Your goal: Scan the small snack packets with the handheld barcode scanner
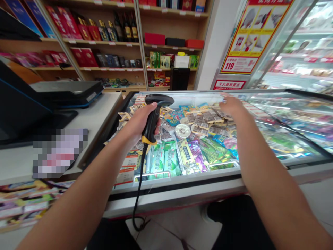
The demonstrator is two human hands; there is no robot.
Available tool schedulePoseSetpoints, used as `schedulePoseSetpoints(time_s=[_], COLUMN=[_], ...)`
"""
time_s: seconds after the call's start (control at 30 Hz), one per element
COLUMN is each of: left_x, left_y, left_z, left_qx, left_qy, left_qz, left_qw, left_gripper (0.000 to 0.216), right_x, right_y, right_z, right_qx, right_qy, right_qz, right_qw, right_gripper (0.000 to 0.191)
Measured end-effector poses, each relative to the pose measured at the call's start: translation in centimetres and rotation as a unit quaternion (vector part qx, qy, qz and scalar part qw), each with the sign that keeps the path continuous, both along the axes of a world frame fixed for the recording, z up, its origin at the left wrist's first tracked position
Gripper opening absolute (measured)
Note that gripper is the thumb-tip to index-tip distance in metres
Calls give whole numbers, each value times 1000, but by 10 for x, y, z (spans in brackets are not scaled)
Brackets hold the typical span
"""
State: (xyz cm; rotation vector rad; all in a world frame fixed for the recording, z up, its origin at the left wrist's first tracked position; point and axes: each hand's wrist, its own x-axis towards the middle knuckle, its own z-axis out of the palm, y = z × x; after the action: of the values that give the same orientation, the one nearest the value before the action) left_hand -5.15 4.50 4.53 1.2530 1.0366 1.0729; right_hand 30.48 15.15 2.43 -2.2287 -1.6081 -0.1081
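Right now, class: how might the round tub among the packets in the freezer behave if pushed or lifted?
The round tub lies flat on loose packets, so it probably slides rather than rolls. It looks small, likely light. Its lid may be frosty and slippery.

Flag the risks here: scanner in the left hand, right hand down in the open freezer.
1. The cable hangs from the barcode scanner in the left hand and loops below the chest freezer's rim; it could snag there.
2. The right hand rests on loosely piled frozen packets; pulling one may shift its neighbours.
3. The lid looks slid open; a long search may let cold escape.
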Motion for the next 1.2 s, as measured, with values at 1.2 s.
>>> schedulePoseSetpoints(time_s=[1.2], left_x=[-25], left_y=[5], left_z=[18], left_qx=[-1], left_qy=[-118], left_qz=[27], left_qw=[993], left_gripper=[43], right_x=[-163], right_y=[-41], right_z=[-20], right_qx=[-117], right_qy=[755], right_qz=[243], right_qw=[598], right_gripper=[17])
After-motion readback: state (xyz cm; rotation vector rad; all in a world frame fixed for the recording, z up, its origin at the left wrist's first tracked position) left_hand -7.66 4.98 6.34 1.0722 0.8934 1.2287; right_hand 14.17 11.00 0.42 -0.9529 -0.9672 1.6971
